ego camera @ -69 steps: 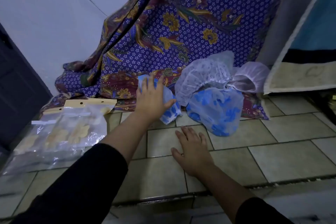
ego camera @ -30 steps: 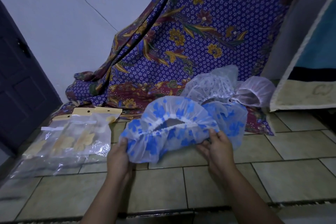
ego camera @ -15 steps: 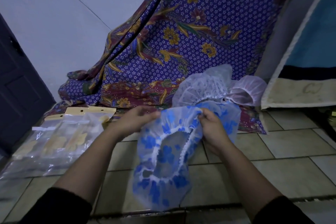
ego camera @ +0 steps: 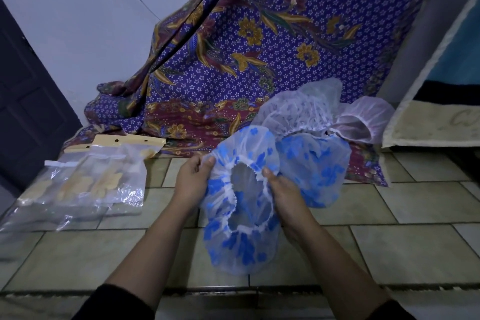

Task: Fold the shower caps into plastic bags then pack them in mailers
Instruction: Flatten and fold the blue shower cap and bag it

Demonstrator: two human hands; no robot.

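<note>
Tiles (ego camera: 415, 202) beneath shower cap (ego camera: 241, 247), batik cloth (ego camera: 285, 34) behind

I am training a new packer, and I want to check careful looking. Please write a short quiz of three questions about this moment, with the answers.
1. True or false: the left hand and the right hand both grip the blue-flowered shower cap at its elastic rim.
2. Where do the plastic bags lie?
A. On the tiled floor, on the person's left.
B. In the right hand.
C. Inside a shower cap.
3. How many caps can be counted in the pile of other shower caps behind the held one?

Key: 1 true. 2 A. 3 three: a blue-flowered one, a white one, a pinkish one.
</note>
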